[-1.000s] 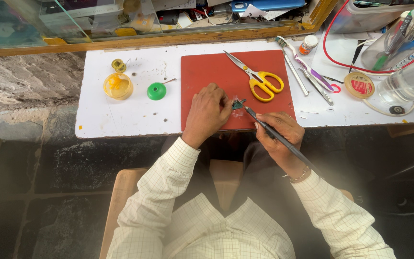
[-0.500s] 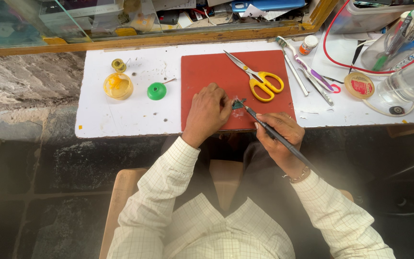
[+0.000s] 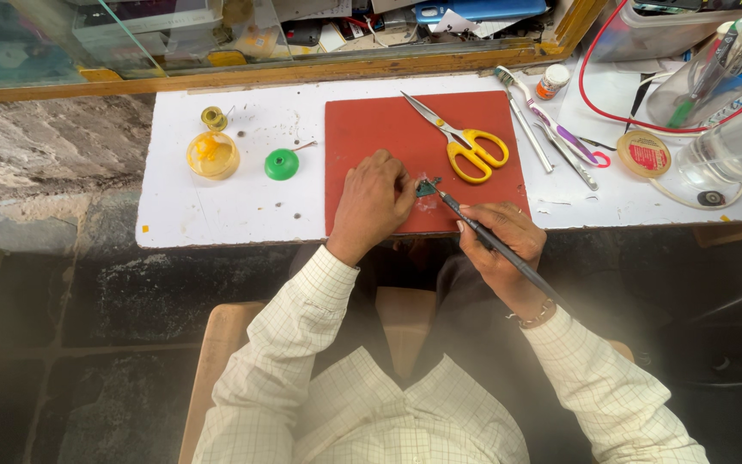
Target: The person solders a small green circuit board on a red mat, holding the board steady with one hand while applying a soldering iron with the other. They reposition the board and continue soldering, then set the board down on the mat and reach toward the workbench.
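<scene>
On the red mat (image 3: 371,129) lies a small green circuit piece (image 3: 425,188), pinned by the fingers of my left hand (image 3: 373,203). My right hand (image 3: 501,243) grips a long dark tool (image 3: 491,243) like a pen, with its tip touching the small piece. Yellow-handled scissors (image 3: 464,142) lie on the mat just beyond my hands.
The white bench (image 3: 242,206) carries a yellow jar (image 3: 212,155), a green cap (image 3: 282,163), a toothbrush (image 3: 551,120), tweezers (image 3: 529,133), a tape roll (image 3: 643,155), a red cable (image 3: 599,86) and clear containers (image 3: 732,146) at the right. A glass case (image 3: 130,34) borders the back.
</scene>
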`<state>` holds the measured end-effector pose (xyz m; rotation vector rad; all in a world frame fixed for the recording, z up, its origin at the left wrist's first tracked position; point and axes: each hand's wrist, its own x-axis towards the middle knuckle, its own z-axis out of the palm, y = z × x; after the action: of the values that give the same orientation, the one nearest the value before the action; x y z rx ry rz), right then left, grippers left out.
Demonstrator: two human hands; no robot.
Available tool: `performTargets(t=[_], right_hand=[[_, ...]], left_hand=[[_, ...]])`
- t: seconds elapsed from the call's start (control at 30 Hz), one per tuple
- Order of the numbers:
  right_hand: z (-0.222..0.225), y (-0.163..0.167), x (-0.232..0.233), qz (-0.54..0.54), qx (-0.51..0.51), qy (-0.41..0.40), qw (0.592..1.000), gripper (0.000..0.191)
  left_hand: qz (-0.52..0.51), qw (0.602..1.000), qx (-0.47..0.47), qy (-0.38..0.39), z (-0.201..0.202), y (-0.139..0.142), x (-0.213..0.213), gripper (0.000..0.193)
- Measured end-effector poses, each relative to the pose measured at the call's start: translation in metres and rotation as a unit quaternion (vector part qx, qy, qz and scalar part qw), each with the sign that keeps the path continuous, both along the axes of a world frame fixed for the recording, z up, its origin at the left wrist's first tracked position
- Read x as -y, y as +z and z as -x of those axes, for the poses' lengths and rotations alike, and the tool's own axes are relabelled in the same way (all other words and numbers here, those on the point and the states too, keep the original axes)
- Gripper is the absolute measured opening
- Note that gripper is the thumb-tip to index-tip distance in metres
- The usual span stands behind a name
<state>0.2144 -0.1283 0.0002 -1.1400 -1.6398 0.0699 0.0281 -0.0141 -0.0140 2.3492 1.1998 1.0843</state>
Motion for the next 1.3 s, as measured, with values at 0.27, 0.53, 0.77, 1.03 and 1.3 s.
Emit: performTargets(t=[0.27, 0.53, 0.77, 1.03, 1.3], right_hand=[[0.0, 0.001, 0.0, 0.002, 0.004, 0.001, 1.0, 0.024], [0.0, -0.001, 0.0, 0.006, -0.014, -0.002, 1.0, 0.021], [-0.001, -0.007, 0.001, 0.029, -0.047, 0.0, 0.998, 0.018], [-0.011, -0.031, 0.0, 0.07, -0.197, 0.035, 0.977, 0.016], [-0.018, -0.041, -0.001, 0.048, -0.228, 0.057, 0.971, 0.017]], left_hand=[[0.004, 1.0, -0.002, -0.001, 0.0, 0.0, 0.001, 0.018], [0.013, 1.0, -0.011, 0.0, 0.0, 0.001, -0.001, 0.017], [0.007, 1.0, -0.005, -0.003, 0.0, 0.001, -0.001, 0.016], [0.001, 0.999, 0.04, -0.007, 0.002, 0.006, 0.006, 0.015], [-0.005, 0.998, 0.036, -0.057, 0.006, 0.013, 0.013, 0.012]])
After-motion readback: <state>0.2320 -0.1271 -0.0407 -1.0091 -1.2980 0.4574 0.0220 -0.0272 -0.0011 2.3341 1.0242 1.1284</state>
